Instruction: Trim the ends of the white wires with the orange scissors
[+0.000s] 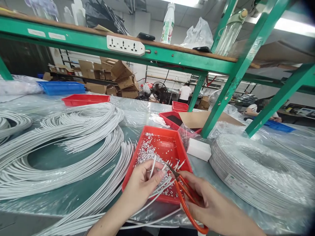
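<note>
Over a red tray (169, 139), my left hand (144, 182) pinches a white cable (153, 166) whose end sticks up between thumb and fingers. My right hand (206, 198) grips orange-handled scissors (180, 191), their dark blades pointing up and left, close to the left fingertips. Several more white cable ends (180, 163) lie beneath and beside the blades, and their lengths run down toward the front edge of the table. Small shiny silver bits (149, 152) are scattered in the tray, thickest on its left side. Whether the blades touch a cable I cannot tell.
Large bundles of white cable (98, 164) cover the table's left side. To the right lie a white block (199, 149) and a wrapped cable coil (256, 173). A green shelf frame (221, 95) rises behind. Other people (185, 92) are in the background.
</note>
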Demonstrator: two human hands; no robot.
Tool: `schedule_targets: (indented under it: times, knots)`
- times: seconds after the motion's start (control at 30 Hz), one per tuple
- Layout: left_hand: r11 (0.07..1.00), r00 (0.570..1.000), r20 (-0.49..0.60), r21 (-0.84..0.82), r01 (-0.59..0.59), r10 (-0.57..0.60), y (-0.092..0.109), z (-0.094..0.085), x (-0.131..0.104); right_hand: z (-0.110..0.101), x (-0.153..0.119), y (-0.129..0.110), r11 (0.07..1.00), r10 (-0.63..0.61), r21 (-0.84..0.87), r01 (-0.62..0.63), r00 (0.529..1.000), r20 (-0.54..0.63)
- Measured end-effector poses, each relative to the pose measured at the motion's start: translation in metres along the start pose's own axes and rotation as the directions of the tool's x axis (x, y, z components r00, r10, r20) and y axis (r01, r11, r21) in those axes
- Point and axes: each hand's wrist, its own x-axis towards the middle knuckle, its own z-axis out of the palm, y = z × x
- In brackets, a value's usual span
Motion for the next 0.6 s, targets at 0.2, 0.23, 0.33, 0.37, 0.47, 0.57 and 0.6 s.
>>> schedule_targets:
  times: [0.2,0.23,0.33,0.37,0.47,0.57,0.6]
  knots:
    - [0.99,0.996,-0.024,0.117,-0.081,0.084,0.006,-0.001,0.001,-0.006,0.001,0.007,0.994,-0.034,0.103,0.032,0.999,0.01]
    - [0.989,0.996,-0.021,0.124,-0.081,0.084,0.007,-0.001,0.002,-0.007,0.0,0.007,0.995,-0.038,0.093,0.037,0.999,0.005]
    - [0.988,0.997,-0.002,0.139,-0.072,0.072,0.007,0.0,0.004,-0.009,-0.002,0.008,0.999,-0.036,0.018,0.037,0.999,-0.025]
    - [0.987,0.998,0.005,0.144,-0.07,0.07,0.006,0.0,0.004,-0.009,-0.003,0.009,0.999,-0.037,-0.001,0.037,0.999,-0.03]
    - [0.986,0.998,0.017,0.151,-0.065,0.063,0.005,0.0,0.006,-0.008,-0.004,0.013,0.999,-0.031,-0.029,0.03,0.999,-0.033]
    - [0.988,0.999,0.002,0.149,-0.042,0.042,0.005,0.0,0.006,-0.007,-0.005,0.014,0.998,-0.019,-0.06,0.018,1.0,-0.025]
    - [0.988,0.999,-0.008,0.147,-0.038,0.039,0.005,0.0,0.006,-0.008,-0.006,0.013,0.997,-0.018,-0.076,0.017,1.0,-0.017]
